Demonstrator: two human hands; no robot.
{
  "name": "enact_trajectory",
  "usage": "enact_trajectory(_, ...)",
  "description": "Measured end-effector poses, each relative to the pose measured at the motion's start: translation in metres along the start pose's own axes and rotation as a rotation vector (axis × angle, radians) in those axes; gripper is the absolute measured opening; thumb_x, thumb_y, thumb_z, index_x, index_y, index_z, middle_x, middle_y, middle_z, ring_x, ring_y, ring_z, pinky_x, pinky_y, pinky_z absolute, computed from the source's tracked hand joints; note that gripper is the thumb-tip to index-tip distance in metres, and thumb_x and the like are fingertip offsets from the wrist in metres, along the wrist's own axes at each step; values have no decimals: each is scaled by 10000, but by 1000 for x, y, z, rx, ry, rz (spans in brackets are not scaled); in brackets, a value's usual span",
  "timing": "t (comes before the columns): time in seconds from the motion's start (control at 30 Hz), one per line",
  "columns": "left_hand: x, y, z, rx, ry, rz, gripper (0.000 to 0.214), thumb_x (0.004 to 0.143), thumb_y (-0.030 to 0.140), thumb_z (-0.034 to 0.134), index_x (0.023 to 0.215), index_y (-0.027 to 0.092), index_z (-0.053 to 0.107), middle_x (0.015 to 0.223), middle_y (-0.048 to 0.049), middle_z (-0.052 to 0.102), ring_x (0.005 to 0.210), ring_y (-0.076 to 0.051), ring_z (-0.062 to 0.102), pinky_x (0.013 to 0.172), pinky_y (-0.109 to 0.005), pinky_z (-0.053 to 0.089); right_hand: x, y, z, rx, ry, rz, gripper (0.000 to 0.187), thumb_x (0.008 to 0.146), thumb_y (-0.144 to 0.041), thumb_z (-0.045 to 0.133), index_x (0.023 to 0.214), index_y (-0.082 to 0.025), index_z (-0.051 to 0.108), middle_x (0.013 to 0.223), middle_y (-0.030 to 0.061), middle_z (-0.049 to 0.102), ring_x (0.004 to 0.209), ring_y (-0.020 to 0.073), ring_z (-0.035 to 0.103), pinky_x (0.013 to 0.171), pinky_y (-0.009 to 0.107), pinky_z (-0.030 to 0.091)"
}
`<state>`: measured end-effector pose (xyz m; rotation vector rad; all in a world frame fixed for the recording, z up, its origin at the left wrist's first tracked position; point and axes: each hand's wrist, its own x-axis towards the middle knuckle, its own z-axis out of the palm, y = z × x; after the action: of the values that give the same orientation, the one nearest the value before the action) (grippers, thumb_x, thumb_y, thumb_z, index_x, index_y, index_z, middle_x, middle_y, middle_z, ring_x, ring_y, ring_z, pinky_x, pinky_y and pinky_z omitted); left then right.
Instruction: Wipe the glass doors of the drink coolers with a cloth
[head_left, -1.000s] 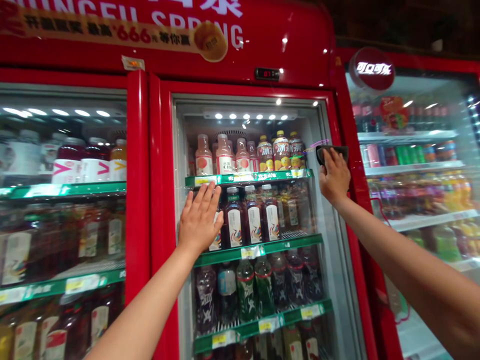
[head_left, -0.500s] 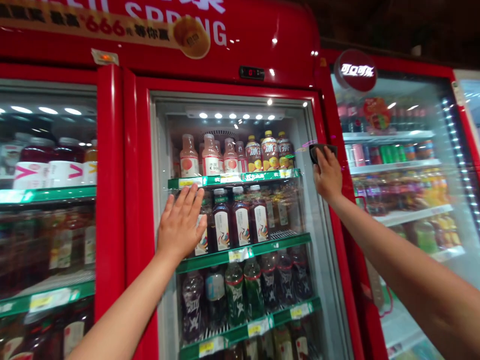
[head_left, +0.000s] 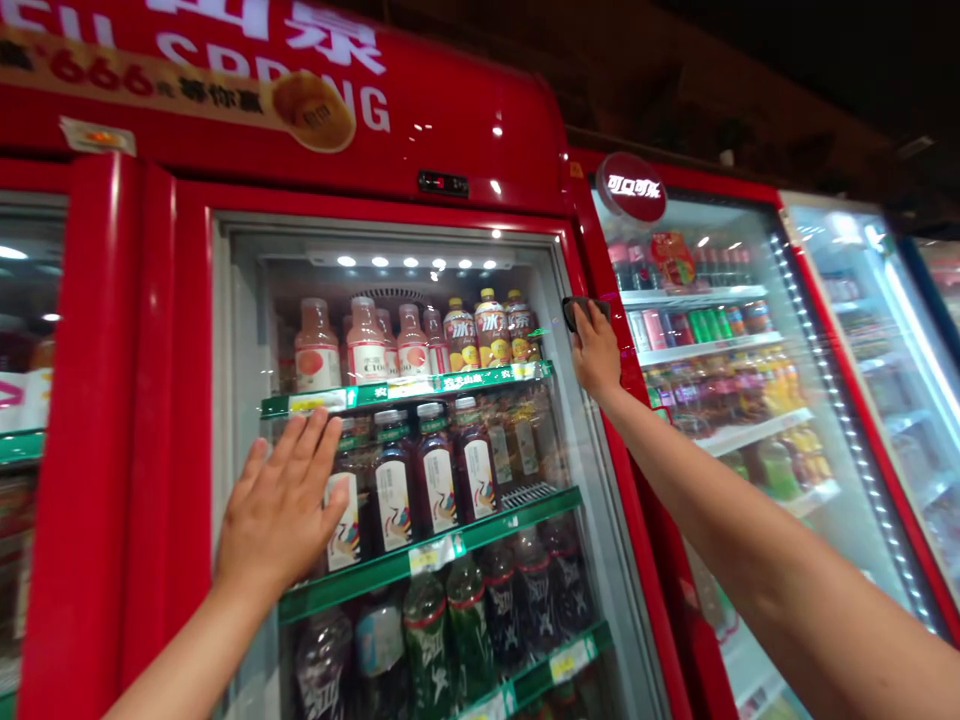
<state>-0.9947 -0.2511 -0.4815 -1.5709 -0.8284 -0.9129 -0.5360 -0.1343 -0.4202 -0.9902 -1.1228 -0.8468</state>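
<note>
My left hand [head_left: 277, 510] lies flat with its fingers stretched on the glass door [head_left: 551, 430] of a red drinks cooler, at the left side of the pane and in front of the bottles of dark juice [head_left: 439, 480]. My right hand [head_left: 598, 355] holds a thin dark cloth [head_left: 571, 314], pressing it at the upper right edge of the door, where glass meets red frame [head_left: 637, 550]. The fingers cover part of the cloth, so its full shape is hidden. The door is closed.
Behind the glass, peach-coloured bottles [head_left: 316, 345] and yellow-capped tea bottles [head_left: 491, 330] stand on the top shelf, dark soda bottles [head_left: 532, 590] lower down. A second red cooler [head_left: 585, 205] with a round sign [head_left: 632, 188] is on the right. Another red cooler door [head_left: 82, 420] adjoins on the left.
The view has turned right, so the cooler and both arms sit further left in it. My right hand with the cloth has shifted slightly up along the door edge; the left stays on the glass.
</note>
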Motion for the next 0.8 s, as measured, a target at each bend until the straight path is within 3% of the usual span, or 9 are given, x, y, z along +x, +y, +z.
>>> enact_trajectory(0.13,0,1,-1,-17,-9,-6,793,980,276,435,1632,324,-14,1705,8,122,1560,-271,208,1293,-530,133,-66,4,-15,-2,11,-78,593,988,-239,427,1571,-331,361,1639,43,362,1491,268,361,1206,525,366)
enact_trajectory(0.23,-1,0,0,-25,-17,-12,792,975,292,434,1634,303,-6,1702,-11,145,1561,-272,206,1292,-532,124,-88,10,-22,-5,1,-108,591,994,-238,425,1572,-340,352,1629,41,383,1507,252,337,1212,528,355)
enact_trajectory(0.37,-2,-3,2,-50,-20,-17,805,965,361,461,1636,292,20,1696,-33,177,1555,-282,227,1291,-527,113,-50,3,-16,-2,-8,-82,530,1003,-260,413,1532,-266,435,1618,77,401,1501,256,350,1211,505,355)
enact_trajectory(0.47,-3,-6,3,-56,-27,-18,815,963,393,472,1634,308,17,1694,-23,180,1551,-280,239,1291,-517,116,-17,-22,-6,-31,15,-33,506,1021,-316,399,1520,-258,453,1615,78,408,1510,289,332,1191,532,367)
enact_trajectory(0.53,-4,-6,3,-47,-30,-22,817,963,395,472,1632,313,11,1694,-18,179,1550,-279,242,1290,-516,120,-14,-45,-1,-35,12,-47,512,1025,-337,398,1536,-309,424,1621,46,403,1524,303,302,1168,562,381)
enact_trajectory(0.67,-4,-6,2,-31,-44,-24,844,956,382,494,1629,317,-11,1694,-18,177,1549,-279,244,1286,-516,130,-60,-74,-9,20,-47,-159,564,1009,-270,416,1560,-379,370,1621,0,400,1525,289,303,1142,549,411)
enact_trajectory(0.8,-4,-5,1,-35,-47,-20,844,963,379,491,1626,331,-28,1695,-14,171,1554,-266,230,1290,-506,122,-111,-54,-36,60,-151,-289,503,982,-251,485,1471,-364,522,1560,0,492,1455,277,429,1092,484,463)
